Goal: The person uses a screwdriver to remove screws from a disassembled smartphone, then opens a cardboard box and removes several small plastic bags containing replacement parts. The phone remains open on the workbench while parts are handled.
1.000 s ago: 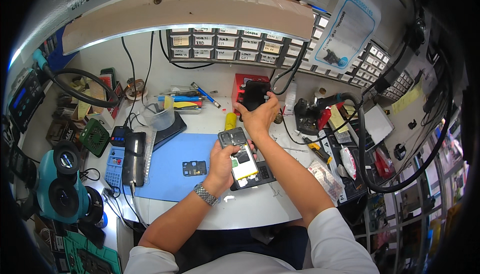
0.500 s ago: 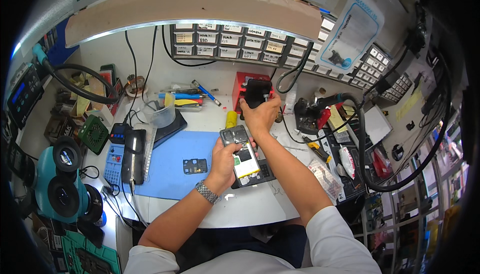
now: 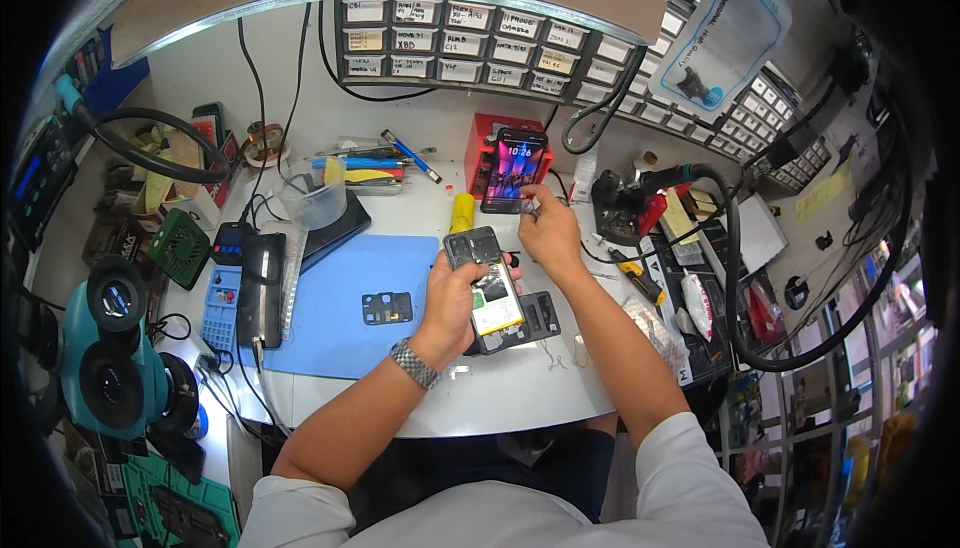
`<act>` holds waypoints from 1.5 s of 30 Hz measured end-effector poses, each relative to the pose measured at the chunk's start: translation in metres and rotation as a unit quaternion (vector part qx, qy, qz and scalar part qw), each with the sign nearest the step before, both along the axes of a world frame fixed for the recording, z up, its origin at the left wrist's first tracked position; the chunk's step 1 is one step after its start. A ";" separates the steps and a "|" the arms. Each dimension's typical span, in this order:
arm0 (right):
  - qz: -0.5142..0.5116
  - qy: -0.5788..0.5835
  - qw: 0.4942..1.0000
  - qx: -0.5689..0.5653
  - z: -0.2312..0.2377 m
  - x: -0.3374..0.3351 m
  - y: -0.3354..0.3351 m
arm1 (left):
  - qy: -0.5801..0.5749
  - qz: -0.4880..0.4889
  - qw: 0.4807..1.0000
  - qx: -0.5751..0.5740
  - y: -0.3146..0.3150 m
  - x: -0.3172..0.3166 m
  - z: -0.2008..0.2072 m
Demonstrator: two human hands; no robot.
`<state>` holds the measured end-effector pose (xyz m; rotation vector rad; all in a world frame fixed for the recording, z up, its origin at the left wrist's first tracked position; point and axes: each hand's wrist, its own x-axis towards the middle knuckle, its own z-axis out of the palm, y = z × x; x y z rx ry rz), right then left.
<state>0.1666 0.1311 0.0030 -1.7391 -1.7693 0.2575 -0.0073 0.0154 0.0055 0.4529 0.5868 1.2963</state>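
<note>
On the left, a blue mat covers part of the white worktop, and 1 small black cover piece lies on it, apart from both hands. Just right of that, the left hand is closed around an opened phone, thumb across its face and fingers around the far edge. The opened phone is held over the worktop with its inside facing up. Its long axis runs away from the person, the far end leaning a little left; the pale battery sits toward the near end.

Beyond the opened phone stands a yellow cylinder. Right of it, a lit phone leans against a red box, screen toward the person, long axis near upright with its top tipped slightly right. It lies beyond the left hand and a little to the right.

The right hand is the nearer of the 2 to the lit phone, just beside its lower right corner; the phone is ahead and to the left of it. Its fingers are curled, tips close together; I cannot tell whether they touch the phone or pinch something small. Farther down, a dark phone part lies beside the opened phone.
</note>
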 end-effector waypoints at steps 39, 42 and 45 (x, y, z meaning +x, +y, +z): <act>0.076 -0.156 0.984 0.042 -0.008 0.020 0.007 | 0.015 -0.030 0.999 -0.023 0.003 -0.002 -0.008; 0.057 -0.121 0.989 0.055 0.003 0.014 0.004 | 0.017 -0.032 0.999 -0.020 0.004 -0.003 -0.008; 0.050 -0.098 0.992 0.062 0.006 0.015 0.001 | 0.017 -0.032 0.999 -0.019 0.004 -0.002 -0.009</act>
